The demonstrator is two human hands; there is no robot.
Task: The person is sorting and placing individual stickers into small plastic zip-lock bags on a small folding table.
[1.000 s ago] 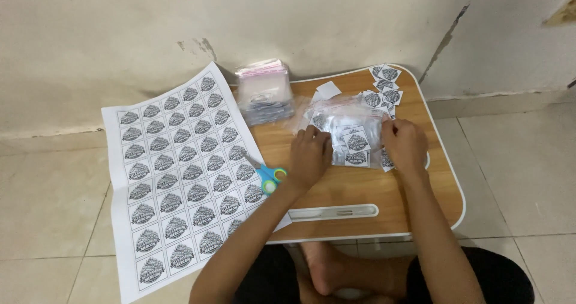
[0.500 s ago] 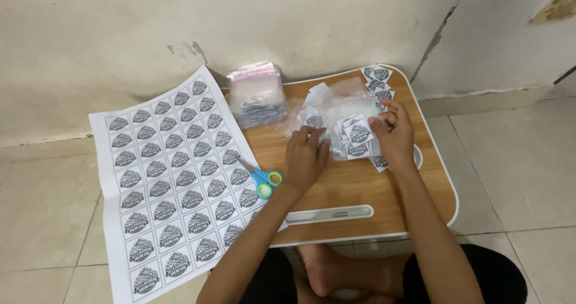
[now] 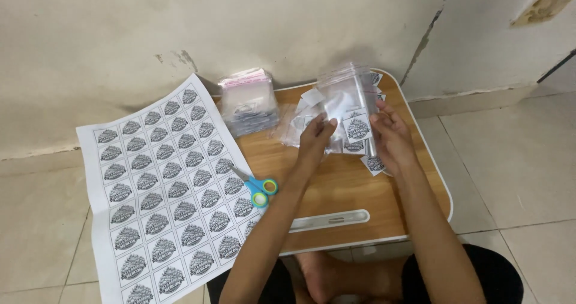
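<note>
Upper centre of frame: left hand point(image 3: 316, 137) and right hand point(image 3: 389, 135) were both clamped on a clear pouch point(image 3: 348, 103) above the worktop point(image 3: 336, 190). I judged a cut label point(image 3: 356, 127) mid-insertion; next calls for holding the mouth open.

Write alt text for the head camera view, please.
Both hands, left hand and right hand, lift a clear plastic bag with a cut-out label above a small wooden table. Blue scissors lie beside a printed label sheet.
</note>
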